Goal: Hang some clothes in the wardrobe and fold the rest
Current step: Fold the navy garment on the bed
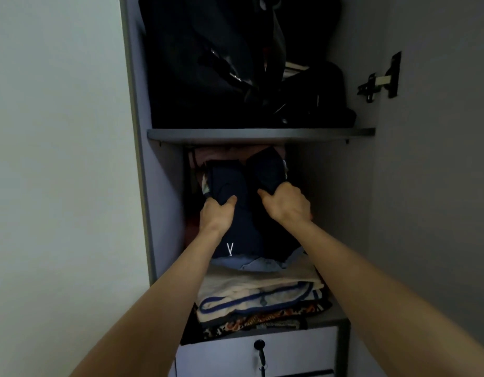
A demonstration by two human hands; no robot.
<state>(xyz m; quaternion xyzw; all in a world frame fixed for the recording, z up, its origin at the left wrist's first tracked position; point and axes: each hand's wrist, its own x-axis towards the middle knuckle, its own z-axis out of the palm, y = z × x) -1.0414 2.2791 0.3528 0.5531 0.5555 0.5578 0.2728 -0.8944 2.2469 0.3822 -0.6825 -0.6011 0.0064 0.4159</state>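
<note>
Wardrobe shelf (259,134), hands (216,213) gripping soft navy garment (240,229)

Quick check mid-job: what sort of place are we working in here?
Most likely a bedroom wardrobe at home, door open. Both hands, left hand and right hand, grip a navy garment atop a stack of folded clothes; dark bags fill the shelf above.

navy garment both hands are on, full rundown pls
The navy garment is dark blue soft fabric, folded, with a small white V-shaped mark near its front edge. It lies on top of the folded clothes stack on the wardrobe's middle shelf. The left hand grips its left part, the right hand its right part, thumbs on top.
</note>
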